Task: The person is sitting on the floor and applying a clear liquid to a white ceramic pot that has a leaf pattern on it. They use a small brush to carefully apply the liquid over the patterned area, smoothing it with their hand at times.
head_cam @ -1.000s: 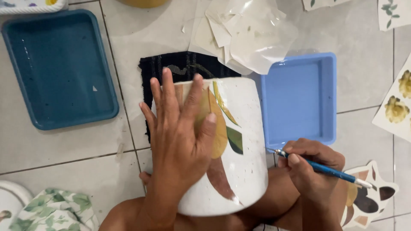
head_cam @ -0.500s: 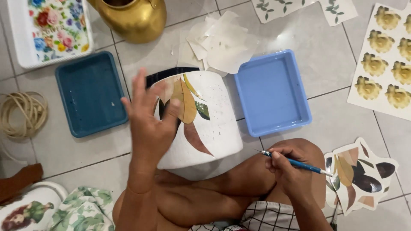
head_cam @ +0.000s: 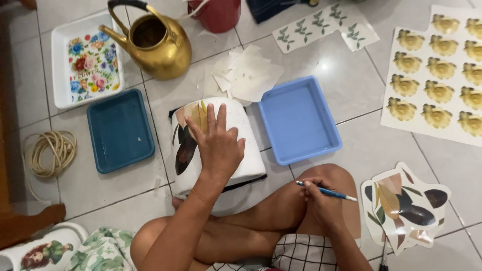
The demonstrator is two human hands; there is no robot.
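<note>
I see my left hand (head_cam: pixel 217 145) spread flat, fingers open, pressed on top of the white container (head_cam: pixel 216 145) that lies on its side on the tiled floor (head_cam: pixel 351 90), just ahead of my crossed legs. The container carries a leaf decal (head_cam: pixel 188 138) in brown, yellow and dark tones on its curved wall, showing to the left of my fingers. My right hand (head_cam: pixel 321 198) rests on my knee, well apart from the container, closed around a thin blue-handled tool (head_cam: pixel 326 191) whose tip points right. A light blue tray (head_cam: pixel 298 120) sits just beside the container on its right, and a darker teal tray (head_cam: pixel 120 130) lies near it on the left. Beyond the container lie scraps of white backing paper (head_cam: pixel 248 75) and a brass kettle (head_cam: pixel 153 42). Cut leaf decals (head_cam: pixel 404 208) lie near my right hand, with a sheet of yellow flower decals (head_cam: pixel 439 75) farther off. A coil of cord (head_cam: pixel 50 153) lies at the far left.
</note>
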